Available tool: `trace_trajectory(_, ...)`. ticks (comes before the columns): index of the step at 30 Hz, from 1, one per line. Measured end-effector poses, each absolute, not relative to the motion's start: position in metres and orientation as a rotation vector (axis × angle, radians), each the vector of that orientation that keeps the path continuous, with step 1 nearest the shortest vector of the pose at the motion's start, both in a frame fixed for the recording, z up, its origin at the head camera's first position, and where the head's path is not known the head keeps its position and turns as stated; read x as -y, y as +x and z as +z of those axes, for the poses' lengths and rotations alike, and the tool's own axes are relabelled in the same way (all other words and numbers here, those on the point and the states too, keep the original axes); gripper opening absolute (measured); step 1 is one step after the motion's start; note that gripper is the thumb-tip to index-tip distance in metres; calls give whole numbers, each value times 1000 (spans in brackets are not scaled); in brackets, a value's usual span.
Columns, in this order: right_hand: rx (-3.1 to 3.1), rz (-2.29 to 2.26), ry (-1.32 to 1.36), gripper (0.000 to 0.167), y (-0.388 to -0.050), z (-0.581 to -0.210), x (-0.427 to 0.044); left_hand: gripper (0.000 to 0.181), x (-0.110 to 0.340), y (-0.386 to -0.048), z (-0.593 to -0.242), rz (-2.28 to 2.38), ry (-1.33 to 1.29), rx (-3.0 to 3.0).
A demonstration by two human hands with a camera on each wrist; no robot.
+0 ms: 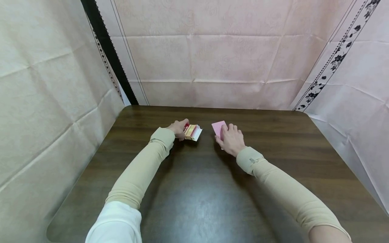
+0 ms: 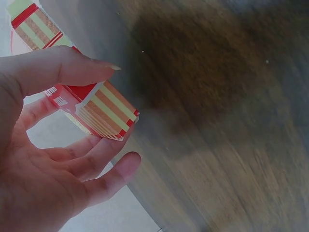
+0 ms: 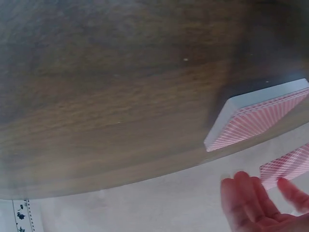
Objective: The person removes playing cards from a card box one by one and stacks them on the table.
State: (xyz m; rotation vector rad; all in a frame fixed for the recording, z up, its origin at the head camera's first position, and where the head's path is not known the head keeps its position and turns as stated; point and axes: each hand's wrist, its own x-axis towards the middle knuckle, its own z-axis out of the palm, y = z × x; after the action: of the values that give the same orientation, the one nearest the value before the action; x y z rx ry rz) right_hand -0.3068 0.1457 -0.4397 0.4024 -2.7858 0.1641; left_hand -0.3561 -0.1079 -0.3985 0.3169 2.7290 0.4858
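My left hand [image 1: 177,129] grips a striped red and yellow card box [image 1: 191,132] just above the table. In the left wrist view, the thumb lies across the box [image 2: 108,108] and the fingers support it from below. A white flap stands out from the box's right end in the head view. My right hand [image 1: 232,140] is beside it, at the pink-backed playing cards [image 1: 218,127]. The right wrist view shows a deck of cards [image 3: 263,118] on the table and a separate playing card [image 3: 287,166] pinched between thumb and fingers.
Both hands are over the far part of a dark brown wooden table [image 1: 194,175] with rounded corners. Pale cloth [image 1: 212,60] hangs behind the table and along both sides. A black strip [image 1: 109,50] runs down the cloth at the back left.
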Motion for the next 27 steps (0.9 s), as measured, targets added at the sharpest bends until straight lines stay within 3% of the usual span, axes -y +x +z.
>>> trace_trajectory(14, 2924, 68, 184, 54, -303, -445, -153, 73, 108, -358, -401, 453, 315, -2739)
trace_trajectory(27, 3003, -29, 165, 61, -302, -452, -150, 74, 106, -359, -402, 454, 293, -2746)
